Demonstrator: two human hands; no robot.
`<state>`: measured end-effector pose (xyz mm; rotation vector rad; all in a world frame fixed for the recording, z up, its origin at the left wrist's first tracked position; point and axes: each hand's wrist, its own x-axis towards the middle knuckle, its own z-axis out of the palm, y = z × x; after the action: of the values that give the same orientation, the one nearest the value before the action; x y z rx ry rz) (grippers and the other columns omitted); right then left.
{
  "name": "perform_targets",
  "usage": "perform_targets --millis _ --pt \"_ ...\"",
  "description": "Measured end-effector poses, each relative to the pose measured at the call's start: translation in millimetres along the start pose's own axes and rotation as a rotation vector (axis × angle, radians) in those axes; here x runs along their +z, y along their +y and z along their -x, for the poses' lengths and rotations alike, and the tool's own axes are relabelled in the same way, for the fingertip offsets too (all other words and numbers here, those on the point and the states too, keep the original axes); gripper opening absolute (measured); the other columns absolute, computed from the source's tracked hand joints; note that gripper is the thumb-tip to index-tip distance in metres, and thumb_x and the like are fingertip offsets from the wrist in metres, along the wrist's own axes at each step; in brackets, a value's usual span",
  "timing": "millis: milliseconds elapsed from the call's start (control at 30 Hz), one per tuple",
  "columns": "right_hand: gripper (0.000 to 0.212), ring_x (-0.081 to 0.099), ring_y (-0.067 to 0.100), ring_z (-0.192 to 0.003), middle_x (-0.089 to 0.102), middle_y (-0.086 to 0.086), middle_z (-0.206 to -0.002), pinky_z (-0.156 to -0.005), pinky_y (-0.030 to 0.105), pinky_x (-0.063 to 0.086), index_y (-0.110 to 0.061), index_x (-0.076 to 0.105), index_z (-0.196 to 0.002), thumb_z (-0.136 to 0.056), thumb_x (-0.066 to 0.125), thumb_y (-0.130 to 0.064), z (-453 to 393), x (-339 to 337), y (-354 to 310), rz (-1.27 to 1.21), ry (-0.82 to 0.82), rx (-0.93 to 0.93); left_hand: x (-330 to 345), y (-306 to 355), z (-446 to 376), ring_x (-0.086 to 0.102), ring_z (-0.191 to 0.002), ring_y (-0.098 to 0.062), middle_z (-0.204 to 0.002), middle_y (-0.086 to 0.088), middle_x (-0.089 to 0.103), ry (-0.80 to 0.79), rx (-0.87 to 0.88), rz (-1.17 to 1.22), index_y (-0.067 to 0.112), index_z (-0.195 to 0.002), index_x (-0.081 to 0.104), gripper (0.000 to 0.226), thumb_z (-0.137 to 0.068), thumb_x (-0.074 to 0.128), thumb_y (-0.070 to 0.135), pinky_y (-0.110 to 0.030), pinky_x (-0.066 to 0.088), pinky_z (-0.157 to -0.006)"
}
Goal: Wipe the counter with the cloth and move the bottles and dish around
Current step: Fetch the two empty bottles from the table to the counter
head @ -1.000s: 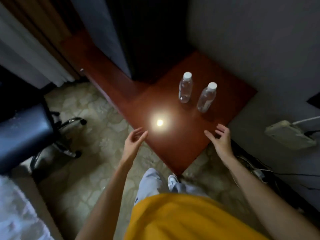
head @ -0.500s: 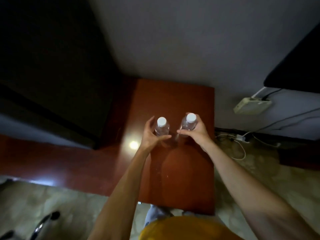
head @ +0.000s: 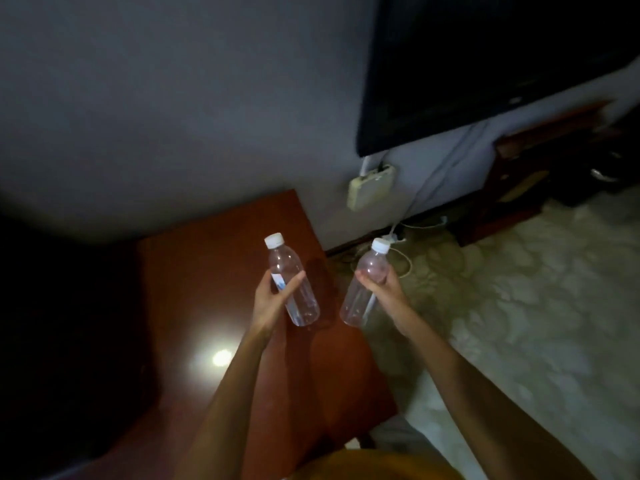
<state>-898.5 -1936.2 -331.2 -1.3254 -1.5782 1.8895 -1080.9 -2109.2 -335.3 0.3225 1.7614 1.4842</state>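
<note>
Two clear plastic bottles with white caps are lifted off the red-brown wooden counter (head: 194, 278). My left hand (head: 272, 299) grips the left bottle (head: 294, 282) around its middle, above the counter's right part. My right hand (head: 384, 289) grips the right bottle (head: 363, 289) around its upper body; it hangs tilted past the counter's right edge, over the floor. No cloth or dish shows in this view.
A bright light reflection (head: 221, 357) sits on the counter's front. A beige box (head: 370, 188) with cables hangs on the grey wall under a dark screen (head: 485, 64). Cables lie on the pale patterned floor (head: 536, 306). More wooden furniture (head: 540, 157) stands at the far right.
Both hands went from bare at the counter's near edge to gripping the bottles, then lifted them off the counter. The right bottle moved out past the counter's right edge. The view swung right.
</note>
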Motion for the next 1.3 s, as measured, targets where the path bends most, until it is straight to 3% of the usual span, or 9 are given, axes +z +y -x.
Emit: perform_targets --millis 300,467,567,667,800,933,1033,1167,1300 --pt "0.057 0.067 0.021 -0.105 0.066 0.004 -0.119 -0.097 0.039 0.054 -0.014 0.049 -0.137 -0.087 0.076 -0.022 40.4 -208.5 19.1 -0.205 0.399 0.018 226.2 24.8 -12.5 0.076 -0.096 -0.014 -0.109 -0.005 0.077 -0.382 0.025 -0.219 0.012 -0.121 0.066 0.050 -0.080 0.088 0.030 -0.030 0.060 -0.081" --pt "0.048 0.065 0.022 -0.112 0.065 0.006 -0.127 -0.101 0.038 0.051 -0.021 0.049 -0.133 -0.092 0.073 -0.021 62.0 -349.4 37.8 -0.277 0.579 -0.023 388.7 26.7 8.2 0.075 -0.106 -0.017 -0.122 -0.001 0.074 -0.565 0.033 -0.266 0.028 -0.133 0.060 0.062 -0.078 0.088 0.038 -0.044 0.060 -0.096" --pt "0.049 0.063 0.015 -0.107 0.064 0.001 -0.124 -0.093 0.027 0.051 -0.023 0.045 -0.137 -0.095 0.070 -0.022 71.9 -439.0 41.7 -0.293 0.635 -0.047 487.3 24.7 11.8 0.073 -0.110 -0.021 -0.121 0.001 0.074 -0.641 0.053 -0.282 0.034 -0.127 0.063 0.069 -0.067 0.092 0.052 -0.053 0.056 -0.100" --pt "0.044 0.063 0.014 -0.102 0.063 -0.005 -0.115 -0.083 0.019 0.049 -0.023 0.045 -0.132 -0.095 0.069 -0.028 84.6 -527.4 43.2 -0.292 0.726 -0.052 581.7 28.8 23.6 0.073 -0.111 -0.029 -0.120 -0.005 0.075 -0.708 0.064 -0.312 0.030 -0.124 0.067 0.062 -0.071 0.093 0.047 -0.059 0.055 -0.100" --pt "0.047 0.063 0.016 -0.099 0.062 0.000 -0.111 -0.083 0.023 0.049 -0.021 0.048 -0.124 -0.089 0.074 -0.040 82.9 -624.5 33.8 -0.322 0.845 -0.079 690.3 43.3 36.6 0.075 -0.100 -0.016 -0.108 0.004 0.077 -0.788 0.163 -0.340 0.024 -0.121 0.068 0.043 -0.082 0.086 0.030 -0.044 0.059 -0.095" --pt "0.050 0.061 0.006 -0.098 0.060 -0.005 -0.113 -0.079 0.016 0.047 -0.016 0.044 -0.133 -0.094 0.069 -0.036 67.2 -699.0 27.5 -0.361 0.908 -0.103 786.8 50.7 31.6 0.074 -0.094 -0.009 -0.101 0.009 0.075 -0.879 0.220 -0.350 0.025 -0.118 0.068 0.039 -0.083 0.085 0.029 -0.031 0.059 -0.086" --pt "0.052 0.062 0.004 -0.107 0.062 -0.005 -0.121 -0.088 0.019 0.050 -0.019 0.045 -0.136 -0.094 0.070 -0.038 38.6 -752.3 27.0 -0.358 0.921 -0.102 855.5 53.5 10.2 0.075 -0.100 -0.011 -0.108 0.003 0.076 -0.913 0.223 -0.360 0.024 -0.120 0.068 0.042 -0.082 0.085 0.031 -0.033 0.060 -0.089" --pt "0.052 0.061 0.003 -0.106 0.061 0.000 -0.123 -0.074 0.009 0.049 -0.017 0.045 -0.135 -0.094 0.070 -0.036 -12.6 -839.7 11.7 -0.381 0.988 -0.120 963.0 65.4 -34.0 0.075 -0.103 -0.016 -0.111 -0.003 0.077 -1.016 0.241 -0.380 0.023 -0.119 0.071 0.039 -0.083 0.085 0.030 -0.041 0.060 -0.094" --pt "0.056 0.062 0.010 -0.103 0.062 0.001 -0.121 -0.080 0.021 0.048 -0.017 0.045 -0.137 -0.092 0.070 -0.039 -57.2 -929.7 -26.0 -0.398 1.049 -0.103 1066.5 93.9 -78.6 0.075 -0.104 -0.015 -0.113 0.001 0.077 -1.042 0.203 -0.391 0.027 -0.122 0.069 0.041 -0.084 0.084 0.033 -0.045 0.059 -0.099"
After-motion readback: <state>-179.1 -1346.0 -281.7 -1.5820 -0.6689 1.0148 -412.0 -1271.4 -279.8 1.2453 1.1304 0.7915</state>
